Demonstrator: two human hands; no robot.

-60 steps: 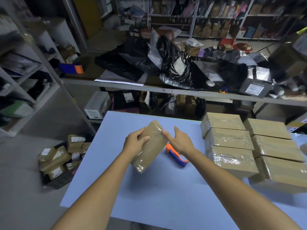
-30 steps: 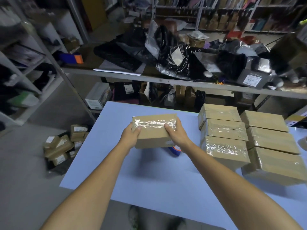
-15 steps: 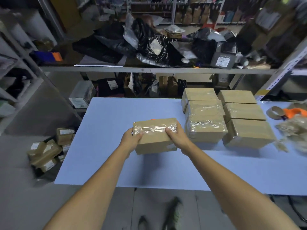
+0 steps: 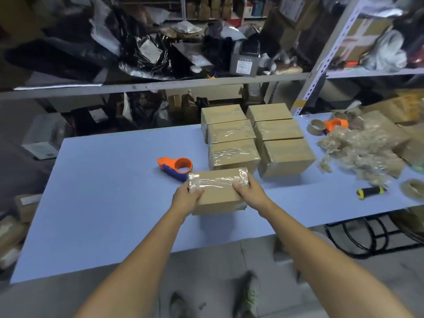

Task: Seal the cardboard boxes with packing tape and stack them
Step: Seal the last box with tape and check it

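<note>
Box (image 4: pixel 218 196) | held over surface (image 4: pixel 103 203), nearer its front edge, before stack (image 4: pixel 234 154) | left hand (image 4: pixel 185 199), right hand (image 4: pixel 251 195): fingers (image 4: pixel 196 191) clamp its short ends | likely light, stiff; tape (image 4: pixel 218 181) slick, so grip bare cardboard at the ends

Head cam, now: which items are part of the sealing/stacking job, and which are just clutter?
Job: taped box held in left hand and right hand; sealed boxes grouped behind; orange tape dispenser.
Clutter: empty tape cores; crumpled tape wad; black-and-yellow handle; shelf printer.
</note>
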